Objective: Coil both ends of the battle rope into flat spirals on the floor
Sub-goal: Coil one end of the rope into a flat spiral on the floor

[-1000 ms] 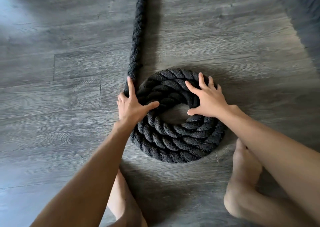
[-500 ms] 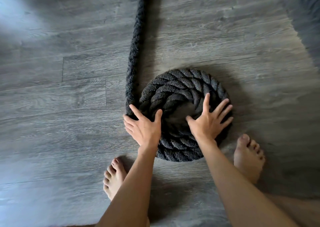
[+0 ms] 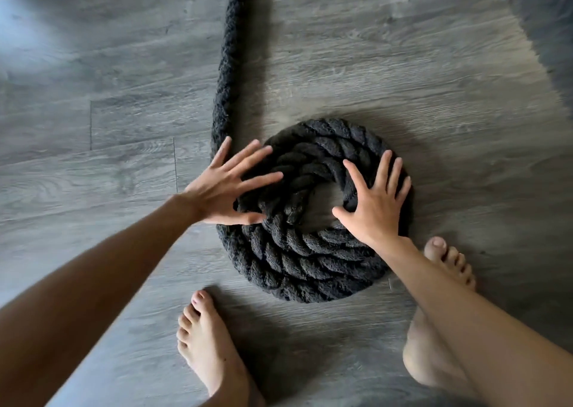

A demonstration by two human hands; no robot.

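Thick black twisted battle rope (image 3: pixel 310 251): heavy, stiff, grippy. Left hand (image 3: pixel 223 186) and right hand (image 3: pixel 372 208) splayed flat on coil, grasping nothing. Best pushed at outer turn.

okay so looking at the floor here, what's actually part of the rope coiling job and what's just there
Part of the job:
battle rope spiral
straight rope run feeding it
left hand and right hand, spread flat on the coil

Just there:
wood floor
left foot, right foot
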